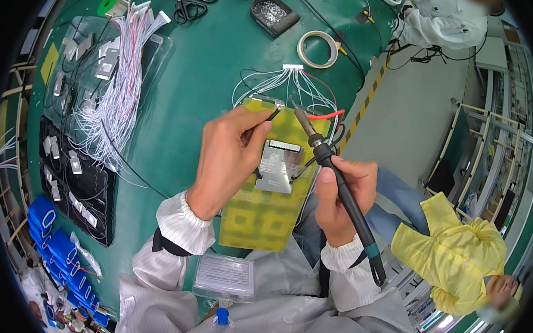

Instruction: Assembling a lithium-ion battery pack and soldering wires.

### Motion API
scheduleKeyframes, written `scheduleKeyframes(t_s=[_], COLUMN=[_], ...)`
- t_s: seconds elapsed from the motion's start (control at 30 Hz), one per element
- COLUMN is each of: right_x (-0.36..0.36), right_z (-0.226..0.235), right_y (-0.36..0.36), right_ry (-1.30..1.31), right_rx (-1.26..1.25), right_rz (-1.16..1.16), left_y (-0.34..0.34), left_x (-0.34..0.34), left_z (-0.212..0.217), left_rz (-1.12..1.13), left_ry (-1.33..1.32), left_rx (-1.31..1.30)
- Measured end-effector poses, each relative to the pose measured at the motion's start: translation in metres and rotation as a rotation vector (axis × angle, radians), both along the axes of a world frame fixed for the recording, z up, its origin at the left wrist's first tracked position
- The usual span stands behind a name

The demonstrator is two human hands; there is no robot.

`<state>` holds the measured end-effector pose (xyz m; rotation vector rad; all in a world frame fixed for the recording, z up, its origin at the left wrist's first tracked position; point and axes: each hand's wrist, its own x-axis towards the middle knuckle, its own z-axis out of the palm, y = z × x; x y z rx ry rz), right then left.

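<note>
My right hand grips a black soldering iron, its bare metal tip pointing up and left over the far end of a yellow fixture plate. Between thumb and forefinger, my left hand pinches a thin black cable with a small bright end, close to the iron's tip. Whether the two touch, I cannot tell. A silver metal connector shell lies on the plate between my hands. From the plate's far edge, white wires fan out to a white plug. A red sleeved lead passes behind the iron.
Bundled white wires and a black tray of metal parts lie left. Farther off are scissors, a dark solder-scrap holder and a tape roll. Blue bins stand lower left; a person in yellow is at right.
</note>
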<state>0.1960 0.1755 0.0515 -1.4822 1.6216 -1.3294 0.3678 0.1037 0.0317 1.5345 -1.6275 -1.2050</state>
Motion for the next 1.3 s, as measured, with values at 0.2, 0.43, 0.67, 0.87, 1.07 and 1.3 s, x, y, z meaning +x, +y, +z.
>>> scheduleKeyframes(t_s=[0.2, 0.43, 0.67, 0.87, 1.07, 1.3], right_x=[0.008, 0.01, 0.013, 0.019, 0.017, 0.015], right_z=[-0.008, -0.009, -0.013, -0.016, -0.01, -0.012], right_y=[0.005, 0.011, 0.01, 0.011, 0.004, 0.008], right_ry=[-0.025, 0.07, 0.158, -0.016, 0.189, 0.11], right_rx=[0.002, 0.073, 0.079, 0.056, -0.013, 0.02], right_rz=[-0.04, 0.064, 0.081, -0.08, -0.017, -0.06], left_y=[0.0, 0.0, -0.001, -0.001, 0.002, 0.001], left_x=[-0.006, -0.005, -0.003, -0.003, -0.005, -0.009], left_z=[-0.002, -0.012, -0.011, -0.011, -0.015, -0.014], left_rz=[0.113, 0.065, 0.05, 0.05, 0.08, 0.089], left_ry=[0.117, 0.113, 0.096, 0.084, 0.079, 0.054], left_rx=[0.059, -0.005, -0.03, -0.055, -0.099, -0.109])
